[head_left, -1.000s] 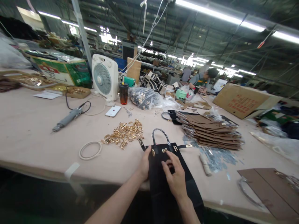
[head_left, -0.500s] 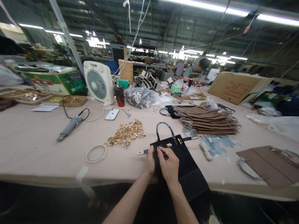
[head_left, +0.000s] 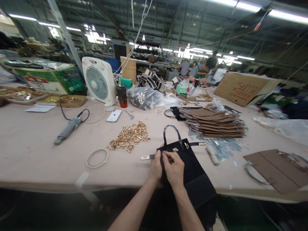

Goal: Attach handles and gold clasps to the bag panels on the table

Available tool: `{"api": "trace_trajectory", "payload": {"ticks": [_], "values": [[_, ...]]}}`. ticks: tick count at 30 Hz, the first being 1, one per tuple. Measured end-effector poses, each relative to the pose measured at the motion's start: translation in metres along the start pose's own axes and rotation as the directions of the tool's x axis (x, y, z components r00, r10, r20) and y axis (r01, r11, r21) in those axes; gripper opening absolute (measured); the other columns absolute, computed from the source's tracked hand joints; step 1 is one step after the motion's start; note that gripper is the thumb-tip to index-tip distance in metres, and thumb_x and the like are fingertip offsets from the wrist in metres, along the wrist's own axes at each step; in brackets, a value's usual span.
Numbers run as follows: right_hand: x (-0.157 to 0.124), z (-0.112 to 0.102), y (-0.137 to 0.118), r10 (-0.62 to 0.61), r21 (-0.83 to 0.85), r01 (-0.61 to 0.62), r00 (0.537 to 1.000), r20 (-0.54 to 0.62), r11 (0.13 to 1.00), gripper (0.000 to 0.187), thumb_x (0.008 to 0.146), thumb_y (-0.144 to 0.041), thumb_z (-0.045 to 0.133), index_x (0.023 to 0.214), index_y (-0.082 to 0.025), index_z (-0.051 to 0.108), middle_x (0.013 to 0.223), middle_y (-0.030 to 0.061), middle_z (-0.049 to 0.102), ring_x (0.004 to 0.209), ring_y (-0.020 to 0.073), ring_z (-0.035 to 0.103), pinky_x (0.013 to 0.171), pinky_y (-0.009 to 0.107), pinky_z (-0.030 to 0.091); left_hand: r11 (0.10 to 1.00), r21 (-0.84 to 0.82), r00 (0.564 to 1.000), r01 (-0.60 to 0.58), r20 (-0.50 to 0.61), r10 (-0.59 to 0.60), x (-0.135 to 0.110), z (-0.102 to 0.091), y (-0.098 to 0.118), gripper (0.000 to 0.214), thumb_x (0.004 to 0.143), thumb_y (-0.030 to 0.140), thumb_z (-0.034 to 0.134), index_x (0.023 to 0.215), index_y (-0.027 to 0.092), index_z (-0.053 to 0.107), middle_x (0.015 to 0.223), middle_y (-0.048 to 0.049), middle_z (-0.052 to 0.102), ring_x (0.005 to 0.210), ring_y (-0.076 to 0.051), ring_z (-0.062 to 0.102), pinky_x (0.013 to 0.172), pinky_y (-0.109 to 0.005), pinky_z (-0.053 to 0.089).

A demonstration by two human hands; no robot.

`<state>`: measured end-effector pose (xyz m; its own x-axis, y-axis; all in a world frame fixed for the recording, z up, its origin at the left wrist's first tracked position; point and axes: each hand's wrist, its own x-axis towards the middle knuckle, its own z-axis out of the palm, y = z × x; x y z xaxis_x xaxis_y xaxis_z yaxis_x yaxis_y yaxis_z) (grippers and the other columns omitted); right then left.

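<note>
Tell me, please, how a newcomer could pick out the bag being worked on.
On the long table, look at the near edge, between the gold fittings and the stacked brown panels. The bag lies there, with the left hand and right hand pinching its top. Unlike its brown neighbours it is black, with gold clasps, and hangs over the edge.

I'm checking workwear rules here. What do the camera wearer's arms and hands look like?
The left forearm and right forearm are bare up to the picture's edge, with no sleeves in view. The left hand and right hand wear no gloves, and no watch or bracelet shows at either wrist. Rings are too small to tell.
</note>
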<state>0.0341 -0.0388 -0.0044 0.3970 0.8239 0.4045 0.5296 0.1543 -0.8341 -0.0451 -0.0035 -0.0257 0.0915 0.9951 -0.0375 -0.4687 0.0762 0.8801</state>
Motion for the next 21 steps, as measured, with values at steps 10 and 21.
{"api": "trace_trajectory", "payload": {"ticks": [10,21], "values": [[-0.015,-0.021,-0.002,-0.141,-0.044,0.153,0.969,0.204,0.987,0.055,0.094,-0.021,0.061,0.148,-0.024,0.056,0.123,0.0112,0.064,0.100,0.0219,0.067,0.086,0.034,0.061,0.930,-0.306,0.978,0.205,0.104,-0.181,-0.005,0.009,0.011,0.061,0.090,0.062,0.065,0.129,0.016,0.069,0.101,-0.0068,0.076,0.108,-0.026,0.069,0.107,-0.039,0.049],[-0.045,-0.062,-0.027,-0.220,-0.343,0.185,0.973,-0.065,0.921,0.066,0.091,-0.014,0.059,0.155,-0.030,0.047,0.136,0.0141,0.060,0.124,0.0314,0.062,0.103,0.047,0.058,0.915,0.307,0.914,-0.261,0.382,0.133,-0.053,0.039,0.058,0.059,0.093,0.049,0.069,0.146,0.026,0.058,0.146,-0.0119,0.048,0.147,-0.033,0.040,0.127,-0.045,0.030]]}}
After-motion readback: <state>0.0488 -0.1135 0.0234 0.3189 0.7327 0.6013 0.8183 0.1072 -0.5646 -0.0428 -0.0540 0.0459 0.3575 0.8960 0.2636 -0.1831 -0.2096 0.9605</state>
